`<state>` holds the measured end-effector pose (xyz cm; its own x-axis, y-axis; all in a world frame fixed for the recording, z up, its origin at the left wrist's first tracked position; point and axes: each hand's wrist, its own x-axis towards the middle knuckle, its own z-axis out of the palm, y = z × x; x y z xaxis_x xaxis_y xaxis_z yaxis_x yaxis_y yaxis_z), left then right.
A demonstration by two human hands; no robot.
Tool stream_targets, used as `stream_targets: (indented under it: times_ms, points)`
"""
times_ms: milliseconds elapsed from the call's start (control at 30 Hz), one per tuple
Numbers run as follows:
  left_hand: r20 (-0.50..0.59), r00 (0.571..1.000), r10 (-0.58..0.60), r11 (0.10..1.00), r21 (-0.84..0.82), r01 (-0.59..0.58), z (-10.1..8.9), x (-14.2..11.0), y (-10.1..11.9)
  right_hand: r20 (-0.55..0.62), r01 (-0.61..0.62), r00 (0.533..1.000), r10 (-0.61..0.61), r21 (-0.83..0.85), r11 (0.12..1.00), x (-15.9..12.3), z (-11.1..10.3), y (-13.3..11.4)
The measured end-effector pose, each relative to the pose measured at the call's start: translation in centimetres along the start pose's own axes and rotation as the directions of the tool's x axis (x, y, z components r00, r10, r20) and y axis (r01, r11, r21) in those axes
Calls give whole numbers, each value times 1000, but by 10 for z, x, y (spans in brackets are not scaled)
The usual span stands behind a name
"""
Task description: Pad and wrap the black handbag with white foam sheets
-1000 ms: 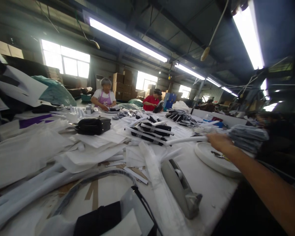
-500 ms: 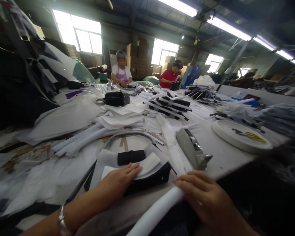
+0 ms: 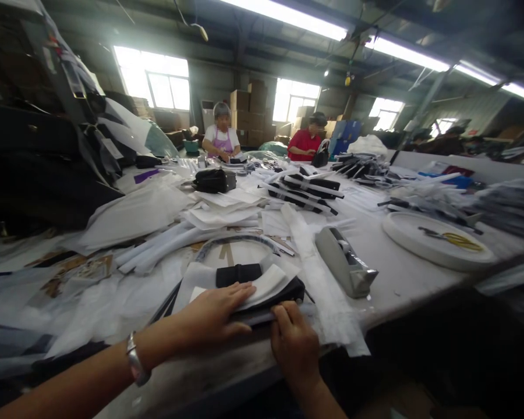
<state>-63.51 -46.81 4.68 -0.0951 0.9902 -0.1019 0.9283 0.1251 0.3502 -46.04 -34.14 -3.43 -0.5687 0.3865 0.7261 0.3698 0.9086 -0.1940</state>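
Observation:
A black handbag [image 3: 294, 290] lies on the table in front of me, its wrapped handle [image 3: 238, 240] arching away at the far side. White padding sheets [image 3: 266, 283] cover part of it, around a black flap strap [image 3: 239, 274]. My left hand [image 3: 227, 305] rests flat on the padding, fingers stretched out. At the near right edge of the bag, my right hand [image 3: 293, 334] is closed, fingertips pinching the edge beside a greyish strip. To its right a long white wrapping strip [image 3: 318, 279] hangs its near end over the table edge.
A grey tape dispenser [image 3: 344, 262] stands right of the strip. Scissors [image 3: 454, 238] lie on a white round roll [image 3: 402, 238]. Bundled black pieces [image 3: 305, 189], another black bag [image 3: 212, 180] and loose white sheets [image 3: 135, 209] cover the table. Two people sit at the far side.
My right hand has let go of the white strip and moved left to the bag's near edge. The left hand stays on the padding. The view has shifted slightly.

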Motion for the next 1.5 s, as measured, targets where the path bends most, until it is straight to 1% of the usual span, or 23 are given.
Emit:
stream_targets:
  times_ms: [100, 233, 367, 500, 567, 633, 700, 767, 867, 933, 1033, 1100, 1133, 1200, 1233, 1267, 1300, 1333, 1367, 1400, 1433, 1467, 1500]
  points:
    - [-113, 994, 3, 995, 99, 8, 31, 0, -4, -1, 34, 999, -34, 21, 999, -9, 0, 4]
    - [-281, 955, 93, 962, 272, -13, 63, 1, -12, 14, 201, 979, -202, 52, 978, -17, -11, 21]
    - [-353, 920, 171, 927, 373, -30, 72, 0, -14, 25, 243, 969, -245, 76, 967, -10, -14, 39]
    - [-347, 924, 162, 915, 403, -9, 72, -1, -12, -48, 273, 962, -269, 199, 941, -9, -11, 51]
    - [-348, 925, 156, 917, 400, -4, 74, -1, -12, -14, 215, 976, -219, 261, 941, -12, -16, 55]
    - [-353, 923, 151, 920, 392, -1, 75, -1, -13, 13, 90, 995, -99, 305, 948, -12, -25, 57]
    - [-357, 923, 145, 924, 381, 3, 76, 0, -13, 13, -55, 999, 53, 295, 954, -9, -33, 58]
    - [-358, 923, 142, 929, 371, 1, 75, -1, -13, 29, -148, 989, 146, 257, 955, -4, -35, 57]
    - [-356, 923, 146, 929, 369, -4, 75, -1, -13, 55, -161, 987, 153, 221, 962, 3, -29, 53]
    - [-360, 921, 151, 926, 377, -4, 75, -1, -13, 23, -142, 990, 140, 222, 965, 4, -23, 50]
    - [-373, 914, 156, 924, 384, -1, 75, -1, -14, -12, -141, 988, 151, 301, 943, 3, -19, 48]
    - [-380, 912, 158, 924, 381, -1, 76, -1, -14, 33, -251, 965, 260, 401, 881, 2, -19, 49]
    - [-381, 911, 159, 925, 379, -3, 75, -1, -14, 74, -351, 930, 360, 471, 809, 3, -19, 52]
    - [-381, 910, 166, 926, 378, -11, 75, -1, -14, 165, -536, 809, 564, 599, 595, 4, -24, 59]
    - [-381, 909, 167, 926, 377, -13, 75, -1, -14, 195, -585, 747, 635, 646, 490, 3, -28, 64]
    - [-382, 910, 164, 927, 374, -10, 75, -1, -14, 220, -606, 705, 675, 681, 411, 2, -34, 68]
    - [-383, 910, 162, 928, 372, -8, 75, 0, -14, 236, -606, 695, 679, 701, 376, -2, -42, 72]
    - [-385, 909, 159, 929, 370, -6, 75, 0, -15, 265, -604, 717, 645, 697, 386, -7, -51, 75]
    - [-386, 909, 157, 930, 367, -5, 75, 0, -15, 329, -605, 761, 559, 670, 430, -14, -61, 77]
    - [-387, 909, 157, 931, 364, -6, 75, 0, -15, 422, -582, 812, 403, 644, 497, -23, -70, 78]
    - [-387, 908, 162, 932, 361, -12, 75, 0, -15, 511, -516, 838, 193, 625, 585, -33, -79, 78]
    - [-386, 908, 165, 934, 358, -18, 75, 0, -15, 570, -406, 821, -28, 617, 674, -43, -87, 77]
    - [-385, 908, 164, 935, 353, -19, 75, 0, -15, 593, -266, 778, -206, 609, 747, -50, -93, 75]
